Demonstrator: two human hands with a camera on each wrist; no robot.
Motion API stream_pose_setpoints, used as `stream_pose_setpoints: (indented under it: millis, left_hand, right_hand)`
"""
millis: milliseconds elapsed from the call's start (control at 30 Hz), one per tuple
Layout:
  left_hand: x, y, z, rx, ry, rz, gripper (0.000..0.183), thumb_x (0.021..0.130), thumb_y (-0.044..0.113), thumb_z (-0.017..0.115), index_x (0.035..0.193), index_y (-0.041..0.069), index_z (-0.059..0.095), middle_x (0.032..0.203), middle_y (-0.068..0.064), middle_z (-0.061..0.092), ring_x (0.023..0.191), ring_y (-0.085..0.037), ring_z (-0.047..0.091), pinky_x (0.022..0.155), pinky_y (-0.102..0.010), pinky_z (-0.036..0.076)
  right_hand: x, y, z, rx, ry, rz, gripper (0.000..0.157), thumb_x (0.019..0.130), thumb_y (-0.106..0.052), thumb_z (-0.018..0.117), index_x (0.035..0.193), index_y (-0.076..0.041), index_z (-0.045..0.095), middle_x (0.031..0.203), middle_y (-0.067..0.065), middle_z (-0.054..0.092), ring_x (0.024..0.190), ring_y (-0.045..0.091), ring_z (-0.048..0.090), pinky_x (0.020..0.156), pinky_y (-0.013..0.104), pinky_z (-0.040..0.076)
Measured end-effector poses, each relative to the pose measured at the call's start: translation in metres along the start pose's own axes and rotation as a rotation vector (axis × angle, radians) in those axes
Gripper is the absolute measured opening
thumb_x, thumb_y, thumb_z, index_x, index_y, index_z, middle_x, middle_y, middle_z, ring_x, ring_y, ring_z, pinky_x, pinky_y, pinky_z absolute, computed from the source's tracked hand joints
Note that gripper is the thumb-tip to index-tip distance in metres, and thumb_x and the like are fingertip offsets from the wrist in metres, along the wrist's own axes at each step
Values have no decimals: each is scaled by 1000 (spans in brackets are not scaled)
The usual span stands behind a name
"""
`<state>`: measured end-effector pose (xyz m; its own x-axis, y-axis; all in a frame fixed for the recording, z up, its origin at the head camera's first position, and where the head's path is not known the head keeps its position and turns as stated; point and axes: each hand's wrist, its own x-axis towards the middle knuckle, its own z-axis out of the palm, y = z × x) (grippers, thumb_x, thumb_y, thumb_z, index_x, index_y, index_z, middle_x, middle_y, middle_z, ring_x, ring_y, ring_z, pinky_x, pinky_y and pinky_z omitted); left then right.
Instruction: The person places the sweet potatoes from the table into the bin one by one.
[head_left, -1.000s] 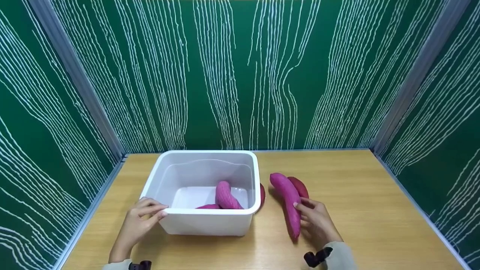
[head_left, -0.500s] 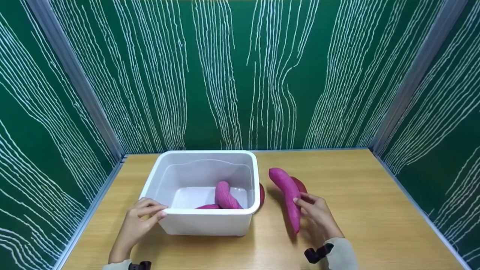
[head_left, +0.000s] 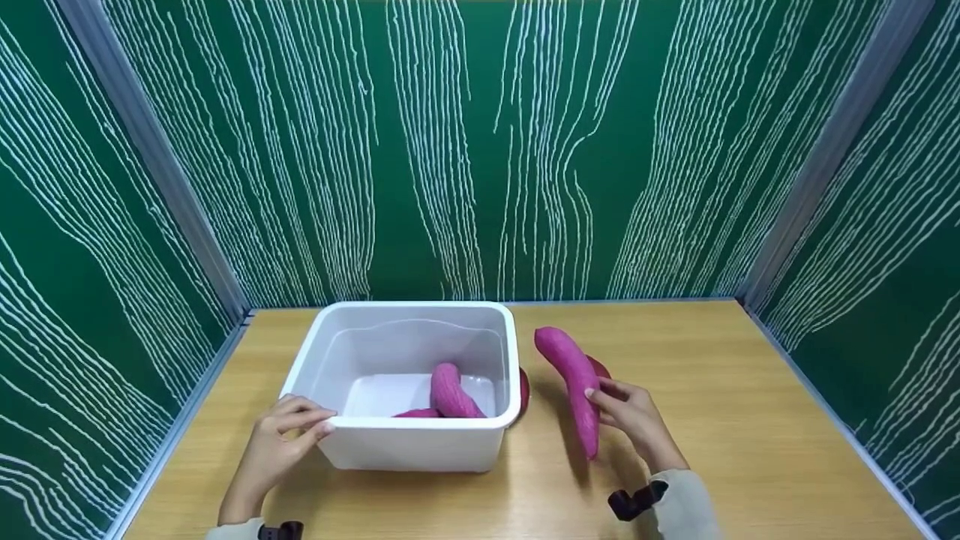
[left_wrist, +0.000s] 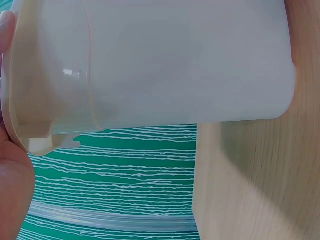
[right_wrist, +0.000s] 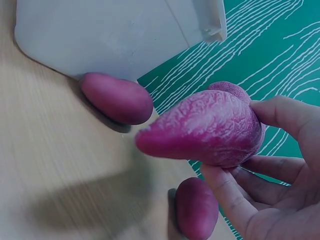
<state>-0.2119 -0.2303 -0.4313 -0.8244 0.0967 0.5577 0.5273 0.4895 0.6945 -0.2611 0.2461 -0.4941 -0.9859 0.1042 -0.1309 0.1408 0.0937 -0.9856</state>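
Note:
My right hand (head_left: 637,424) grips a long, curved magenta sweet potato (head_left: 568,365) between thumb and fingers. In the right wrist view this sweet potato (right_wrist: 205,127), wrinkled with a tapered end, is raised above the table. My left hand (head_left: 281,446) pinches the near-left rim corner of a white plastic bin (head_left: 416,423). Inside lie a curved sweet potato (head_left: 452,391) and part of another (head_left: 417,413), mostly hidden by the front wall. A smooth red sweet potato (right_wrist: 117,99) lies against the bin's right side. Another red one (right_wrist: 196,207) rests on the table beneath my right hand.
The wooden table (head_left: 750,420) extends right of the right hand. Green panels (head_left: 480,150) with white wavy lines enclose the back and both sides, joined by grey metal posts (head_left: 817,157). A black wrist camera (head_left: 637,501) sits at the right cuff.
My right hand has lifted the long sweet potato off the table and shifted it slightly away from me. The left hand and the bin have stayed in place.

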Motion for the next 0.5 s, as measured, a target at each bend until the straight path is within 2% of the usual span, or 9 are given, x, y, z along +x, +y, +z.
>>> stream_pose_setpoints:
  millis: [200, 500]
  left_hand:
    - [0, -3, 1, -22, -2, 59, 18, 70, -15, 78, 83, -4, 76, 80, -5, 68, 79, -16, 56, 75, -13, 42]
    - [0, -1, 0, -11, -3, 0, 17, 71, -13, 78, 83, -2, 76, 80, -1, 67, 79, -14, 55, 76, -13, 42]
  right_hand:
    - [1, -6, 1, 26, -3, -12, 56, 92, -13, 66, 135, 15, 43, 128, 31, 52, 99, 26, 64, 85, 36, 52]
    - [1, -17, 0, 6, -19, -16, 60, 93, -18, 67, 137, 13, 42, 129, 30, 52, 103, 28, 62, 85, 33, 52]
